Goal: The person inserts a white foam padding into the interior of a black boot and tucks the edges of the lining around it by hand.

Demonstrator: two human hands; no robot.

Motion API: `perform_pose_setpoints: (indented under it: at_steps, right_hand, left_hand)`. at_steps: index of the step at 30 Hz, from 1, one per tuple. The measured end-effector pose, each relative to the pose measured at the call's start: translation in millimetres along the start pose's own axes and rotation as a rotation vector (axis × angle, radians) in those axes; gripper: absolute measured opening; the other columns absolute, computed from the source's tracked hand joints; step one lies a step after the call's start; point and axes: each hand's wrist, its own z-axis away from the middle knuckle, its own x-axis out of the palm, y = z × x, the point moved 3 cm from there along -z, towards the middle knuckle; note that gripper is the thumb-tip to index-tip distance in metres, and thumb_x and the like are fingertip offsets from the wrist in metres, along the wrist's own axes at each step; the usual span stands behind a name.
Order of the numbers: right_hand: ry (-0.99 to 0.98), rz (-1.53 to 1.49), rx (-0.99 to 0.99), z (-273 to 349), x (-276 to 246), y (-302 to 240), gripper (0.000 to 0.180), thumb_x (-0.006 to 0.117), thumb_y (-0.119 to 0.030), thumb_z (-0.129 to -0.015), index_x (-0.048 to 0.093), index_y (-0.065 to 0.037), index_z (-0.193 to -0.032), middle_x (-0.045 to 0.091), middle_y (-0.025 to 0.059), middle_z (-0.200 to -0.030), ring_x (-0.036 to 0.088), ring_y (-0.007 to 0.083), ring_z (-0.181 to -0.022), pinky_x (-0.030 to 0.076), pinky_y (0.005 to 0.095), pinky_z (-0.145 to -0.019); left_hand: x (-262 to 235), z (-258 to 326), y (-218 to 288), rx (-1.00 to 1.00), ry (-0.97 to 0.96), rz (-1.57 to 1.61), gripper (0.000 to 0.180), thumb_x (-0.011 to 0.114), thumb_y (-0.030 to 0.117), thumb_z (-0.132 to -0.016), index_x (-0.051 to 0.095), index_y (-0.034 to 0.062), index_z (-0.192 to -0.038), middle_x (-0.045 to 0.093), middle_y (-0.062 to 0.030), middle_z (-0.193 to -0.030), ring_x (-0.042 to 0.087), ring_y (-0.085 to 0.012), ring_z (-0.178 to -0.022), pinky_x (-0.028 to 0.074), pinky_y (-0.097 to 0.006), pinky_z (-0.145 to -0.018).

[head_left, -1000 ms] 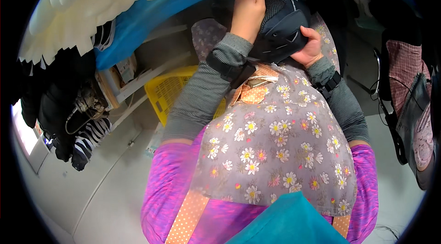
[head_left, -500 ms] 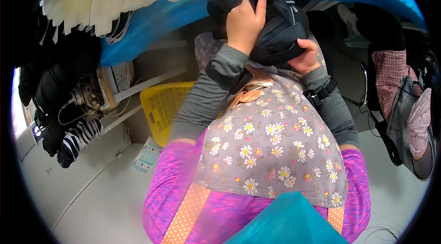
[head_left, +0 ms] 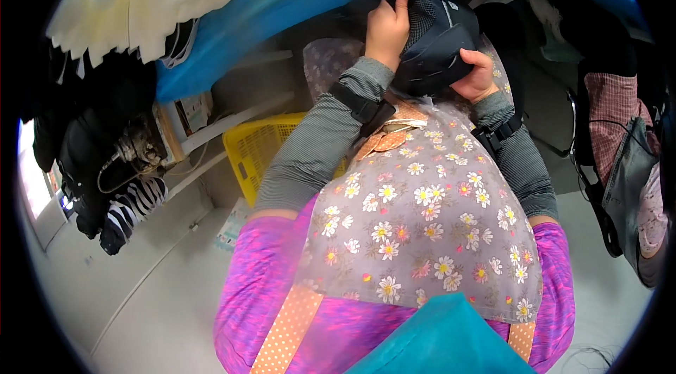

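A black piece [head_left: 438, 43] of mesh and smooth material, with pale stitching and a small white mark, is held up over my lap just under the edge of the blue-covered bench. It looks like a shoe upper, though its full shape is hidden. My left hand [head_left: 387, 30] grips its left side, fingers curled in and thumb pointing up. At the lower right edge, my right hand [head_left: 477, 77] pinches it with the thumb in front and the fingers out of sight behind.
Pale foam-like sole shapes [head_left: 169, 4] are piled on the blue bench cover [head_left: 232, 39] at upper left. A yellow basket [head_left: 246, 163] stands below. Black pieces with white stripes [head_left: 137, 205] hang at far left, beside a machine part [head_left: 141, 145]. Another person's checked sleeve [head_left: 611, 113] is at right.
Both hands and the black piece have shifted slightly to the right. The piece has turned a little, and the hold of both hands remains the same.
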Motion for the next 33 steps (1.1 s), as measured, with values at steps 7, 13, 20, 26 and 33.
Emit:
perform_pose_setpoints:
  at_steps: [7, 13, 20, 26, 33]
  right_hand:
    - [0.16, 0.044, -0.002, 4, 19, -2, 0.056, 0.062, -0.024, -0.086, 0.05, 0.002, -0.134, 0.059, 0.017, -0.133, 0.056, 0.0327, -0.123, 0.038, 0.0472, -0.11]
    - [-0.069, 0.105, -0.05, 10, 31, -11, 0.054, 0.06, -0.021, -0.086, 0.051, 0.003, -0.134, 0.059, 0.0175, -0.133, 0.057, 0.0327, -0.122, 0.037, 0.0474, -0.111]
    - [-0.063, -0.009, 0.021, 2, 15, -7, 0.042, 0.059, -0.016, -0.088, 0.059, 0.003, -0.125, 0.065, 0.0148, -0.125, 0.061, 0.0293, -0.116, 0.042, 0.0439, -0.107]
    - [-0.036, 0.017, 0.004, 3, 4, -5, 0.046, 0.061, -0.02, -0.086, 0.058, 0.002, -0.126, 0.064, 0.0138, -0.126, 0.06, 0.0292, -0.117, 0.042, 0.0423, -0.108]
    - [-0.01, 0.021, 0.007, 6, 11, 0, 0.049, 0.061, -0.02, -0.086, 0.055, 0.001, -0.13, 0.062, 0.0142, -0.131, 0.057, 0.03, -0.121, 0.038, 0.0437, -0.111]
  left_hand:
    - [-25, 2, 16, 0.019, 0.016, -0.152, 0.05, 0.053, 0.041, -0.099, 0.059, -0.0027, -0.074, 0.061, -0.0277, -0.066, 0.06, -0.0479, -0.063, 0.047, -0.053, -0.054]
    - [-38, -4, 55, 0.216, 0.059, -0.1, 0.048, 0.056, 0.04, -0.097, 0.059, -0.0018, -0.074, 0.06, -0.0248, -0.062, 0.061, -0.0443, -0.059, 0.048, -0.05, -0.051]
    - [-13, 1, 11, 0.121, 0.036, 0.002, 0.047, 0.058, 0.032, -0.098, 0.056, -0.0044, -0.068, 0.056, -0.0267, -0.06, 0.057, -0.0457, -0.056, 0.043, -0.05, -0.049]
    - [0, 0, -1, 0.078, 0.004, 0.014, 0.053, 0.053, 0.036, -0.101, 0.054, -0.0043, -0.067, 0.056, -0.0261, -0.058, 0.057, -0.0458, -0.056, 0.042, -0.049, -0.047]
    - [-12, 10, 4, 0.093, 0.081, -0.046, 0.051, 0.055, 0.039, -0.098, 0.056, -0.0033, -0.07, 0.057, -0.0266, -0.061, 0.058, -0.0474, -0.059, 0.045, -0.052, -0.05]
